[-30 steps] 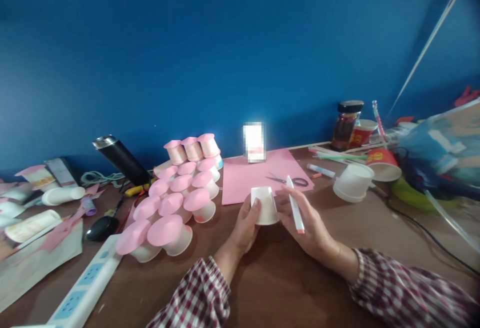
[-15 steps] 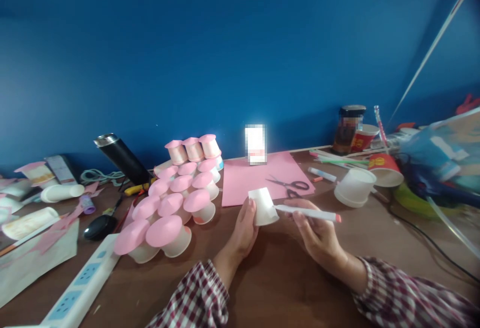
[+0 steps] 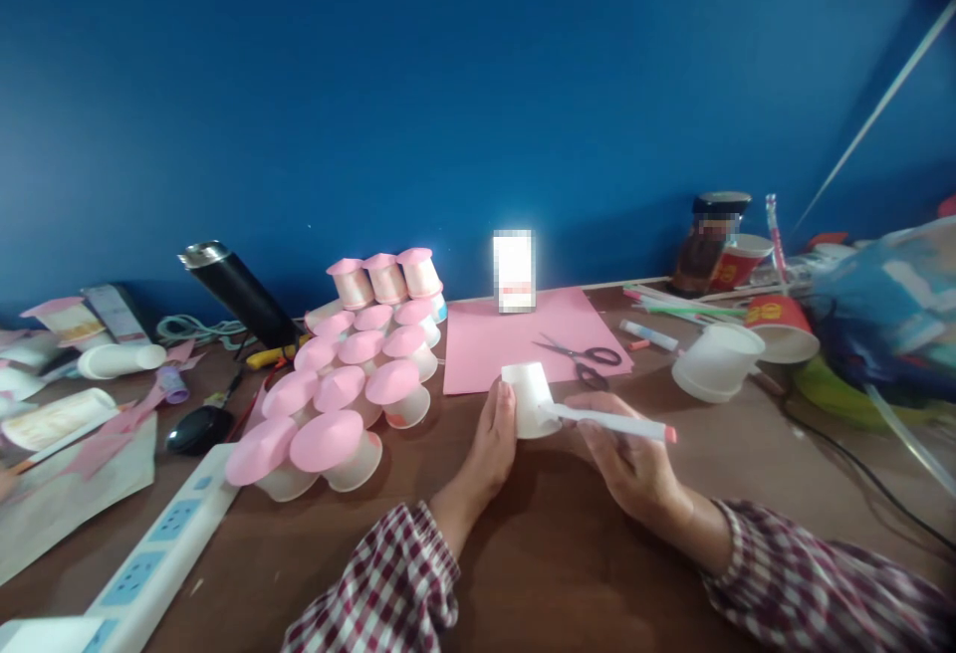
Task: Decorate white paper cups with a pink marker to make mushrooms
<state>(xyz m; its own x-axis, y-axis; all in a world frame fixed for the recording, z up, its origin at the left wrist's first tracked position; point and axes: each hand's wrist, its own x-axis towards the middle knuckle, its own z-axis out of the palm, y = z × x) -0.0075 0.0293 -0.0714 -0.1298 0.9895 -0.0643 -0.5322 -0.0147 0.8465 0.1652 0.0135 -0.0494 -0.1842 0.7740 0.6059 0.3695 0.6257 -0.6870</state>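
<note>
Cup of tapered white paper [image 3: 529, 396], gripped by the left hand [image 3: 489, 444], needs steadying; the right hand [image 3: 638, 474], pinching a white red-ended marker [image 3: 631, 424], should press lightly.

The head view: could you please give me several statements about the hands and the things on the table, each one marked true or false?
1. The scissors lie at least partly on the pink paper. True.
2. The right hand holds the scissors. False: it holds a white marker.
3. The black mouse lies right of the pink paper. False: it lies left of it.
4. The left hand holds a white cup. True.
</note>
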